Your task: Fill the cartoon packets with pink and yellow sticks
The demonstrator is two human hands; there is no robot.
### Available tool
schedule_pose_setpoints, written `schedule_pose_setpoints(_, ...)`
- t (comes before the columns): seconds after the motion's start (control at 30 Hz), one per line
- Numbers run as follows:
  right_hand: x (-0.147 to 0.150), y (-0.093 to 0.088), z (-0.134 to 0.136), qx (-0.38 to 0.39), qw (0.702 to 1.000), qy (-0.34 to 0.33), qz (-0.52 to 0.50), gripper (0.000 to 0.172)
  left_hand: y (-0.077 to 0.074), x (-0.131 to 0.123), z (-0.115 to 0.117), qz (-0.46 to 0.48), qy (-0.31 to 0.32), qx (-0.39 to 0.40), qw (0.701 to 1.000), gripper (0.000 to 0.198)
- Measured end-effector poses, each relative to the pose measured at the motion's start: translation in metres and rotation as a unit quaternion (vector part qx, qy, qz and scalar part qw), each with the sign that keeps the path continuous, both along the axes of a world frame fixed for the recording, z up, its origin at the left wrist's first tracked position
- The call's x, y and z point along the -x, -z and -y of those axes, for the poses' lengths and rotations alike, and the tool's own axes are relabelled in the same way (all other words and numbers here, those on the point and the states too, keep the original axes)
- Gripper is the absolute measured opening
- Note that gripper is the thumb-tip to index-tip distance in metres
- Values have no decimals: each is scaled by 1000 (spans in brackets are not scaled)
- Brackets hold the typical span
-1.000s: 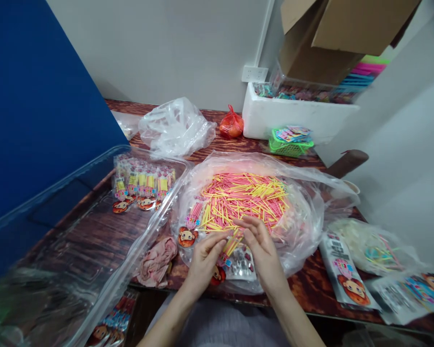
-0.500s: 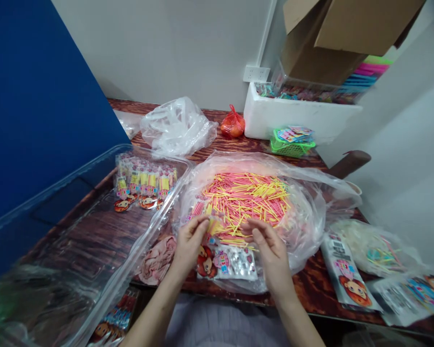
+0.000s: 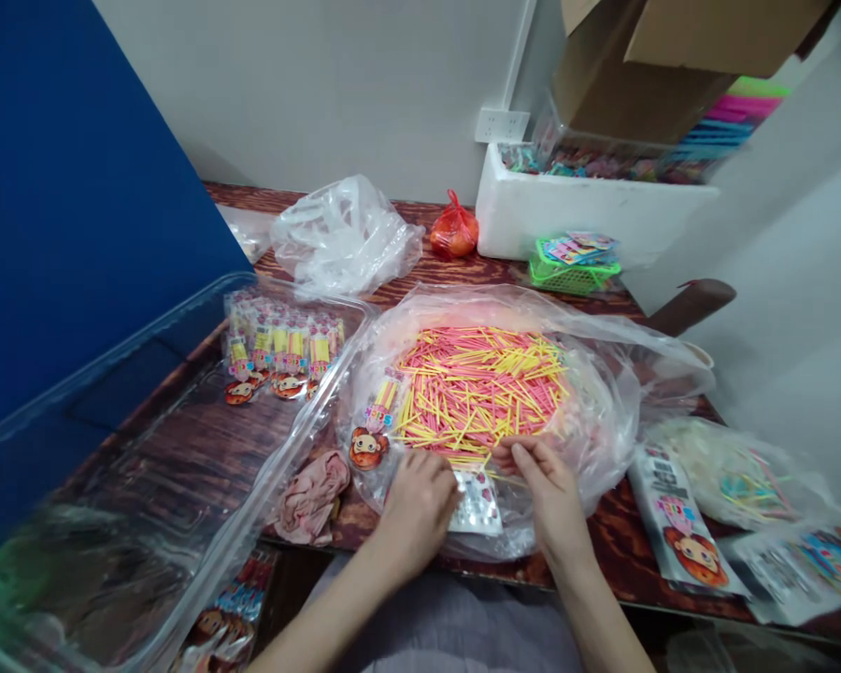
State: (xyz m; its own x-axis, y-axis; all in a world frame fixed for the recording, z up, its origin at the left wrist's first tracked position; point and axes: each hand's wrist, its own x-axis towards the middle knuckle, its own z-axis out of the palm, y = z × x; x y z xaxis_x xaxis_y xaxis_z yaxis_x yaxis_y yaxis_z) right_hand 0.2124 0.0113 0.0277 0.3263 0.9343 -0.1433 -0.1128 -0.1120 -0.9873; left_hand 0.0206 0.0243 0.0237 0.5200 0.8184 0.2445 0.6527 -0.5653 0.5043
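My left hand point(image 3: 420, 509) is closed over the left part of a silver printed packet point(image 3: 477, 505); its fingertips are partly hidden. This packet lies at the near edge of a clear plastic bag point(image 3: 603, 449) spread open on the table. Inside the bag is a heap of thin pink and yellow sticks point(image 3: 480, 388). My right hand point(image 3: 543, 472) hovers at the heap's near right edge, fingers loosely curved and thumb apart, with no held thing visible. A packet filled with sticks point(image 3: 378, 421), printed with a red-haired cartoon head, lies left of the heap.
At left stands a large clear plastic bin point(image 3: 287, 449), with several filled packets point(image 3: 287, 346) at its far end. A crumpled pink cloth point(image 3: 313, 497) lies beside it. More printed packets point(image 3: 687, 523) lie right. Behind are a green basket point(image 3: 575, 273) and white foam box point(image 3: 595, 210).
My left hand has let go of the filled packet, now lying left of the heap, and has moved down and right onto the silver packet. My right hand has shifted slightly right.
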Motion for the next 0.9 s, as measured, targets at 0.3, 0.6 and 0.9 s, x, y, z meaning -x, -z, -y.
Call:
schedule_pose_setpoints(0.3, 5, -5, 12, -14, 984, -61, 169, 26, 22, -7, 1, 21, -76, 61, 995, 11)
schedule_pose_setpoints(0.6, 18, -1, 9, -74, 906, -177, 378, 8, 9, 2, -9, 146, -58, 65, 985, 12)
schedule_pose_setpoints(0.9, 25, 2, 6, -88, 917, -129, 368, 35, 3, 5, -9, 171, -25, 75, 982, 25)
